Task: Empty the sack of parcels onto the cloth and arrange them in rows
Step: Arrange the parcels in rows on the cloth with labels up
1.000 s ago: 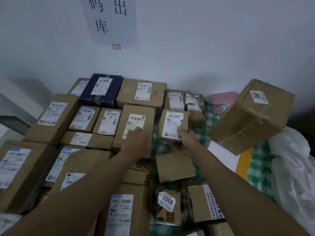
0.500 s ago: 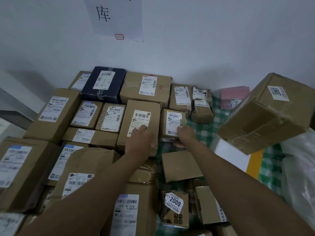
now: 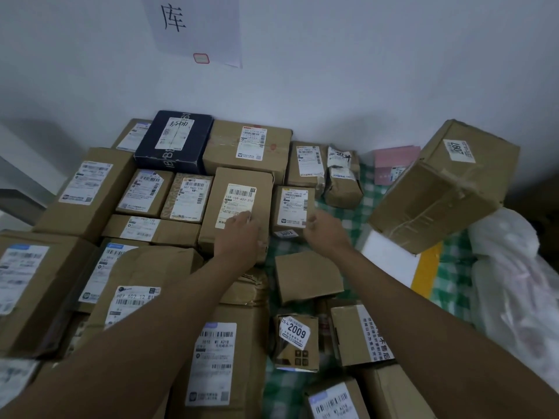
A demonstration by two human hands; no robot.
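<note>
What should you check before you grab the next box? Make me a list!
1. Small labelled box set in the row beside the tall box: ok.
2. Right hand free of it: cannot tell; fingers at its corner.
3. Left hand free: not ok, it rests on the tall box.
4. Bare checked cloth for the next spot: ok.
5. Loose plain box close by: ok.
6. Big tilted box steady: cannot tell.

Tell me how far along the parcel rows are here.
Mostly done on the far left: parcels like the dark blue box sit in rows. In hand: the left hand rests on a tall parcel; the right hand is at the small parcel. Left: loose boxes like the 2009 parcel and tilted box on the checked cloth.
</note>
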